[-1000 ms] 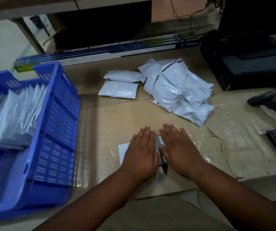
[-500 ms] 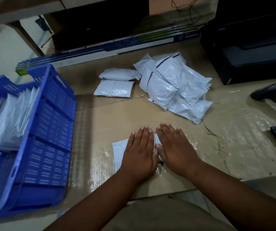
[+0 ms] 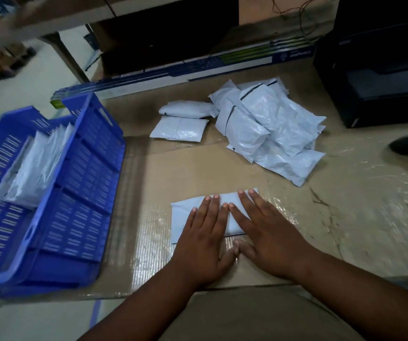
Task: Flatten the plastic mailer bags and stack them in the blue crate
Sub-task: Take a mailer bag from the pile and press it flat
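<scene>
Mailer bag [image 3: 180, 215] at lower centre is pressed flat by left hand [image 3: 204, 242] and right hand [image 3: 269, 235], fingers straight; "Crompton" is printed, upside down, on the long box [image 3: 198, 67] at the top.

Two flat hands, left hand [image 3: 204, 238] beside right hand [image 3: 269, 232], press a pale mailer bag [image 3: 183, 215] on the bench [image 3: 345, 217]; blue crate [image 3: 87, 193] at left holds stacked bags.

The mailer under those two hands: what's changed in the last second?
Both flat hands, left hand and right hand, slid back toward the person, uncovering more of the mailer. Nothing grasped or released. The loose pile and blue crate stayed put.
</scene>
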Demonstrator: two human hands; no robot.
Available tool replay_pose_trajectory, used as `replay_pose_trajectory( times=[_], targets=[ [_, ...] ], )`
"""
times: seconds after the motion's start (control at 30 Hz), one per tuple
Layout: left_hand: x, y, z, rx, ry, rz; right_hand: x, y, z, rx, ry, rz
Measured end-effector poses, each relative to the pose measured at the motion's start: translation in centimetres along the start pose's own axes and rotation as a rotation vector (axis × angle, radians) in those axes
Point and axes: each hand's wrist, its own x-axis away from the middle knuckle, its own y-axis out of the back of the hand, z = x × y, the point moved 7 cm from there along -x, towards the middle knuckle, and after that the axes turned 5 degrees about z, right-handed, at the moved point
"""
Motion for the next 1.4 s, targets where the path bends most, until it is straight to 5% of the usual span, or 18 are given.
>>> replay_pose_trajectory(
  times=[0.37,0.63,0.97,1.07,1.2,1.4],
  targets=[
    [0.9,1.4,1.3,-0.006,0.043,-0.03,-0.3,1.1,0.2,0.039,-0.025,0.065],
    [4.9,-0.6,6.0,-0.083,0.201,0.034,-4.5,0.0,6.4,0.151,0.222,0.11],
    [4.8,0.1,5.8,-0.033,0.258,0.008,-4.6,-0.3,6.0,0.097,0.183,0.114],
    [3.1,2.0,3.6,0.035,0.112,-0.108,-4.9,1.2,5.1,0.088,0.093,0.068],
    [-0.6,1.0,1.5,0.16,0.014,-0.059,-5.0,0.4,3.9,0.103,0.072,0.136],
    [1.5,-1.6,6.8,-0.031,0.16,-0.015,-2.7,0.3,-0.1,0.059,-0.048,0.093]
  ],
)
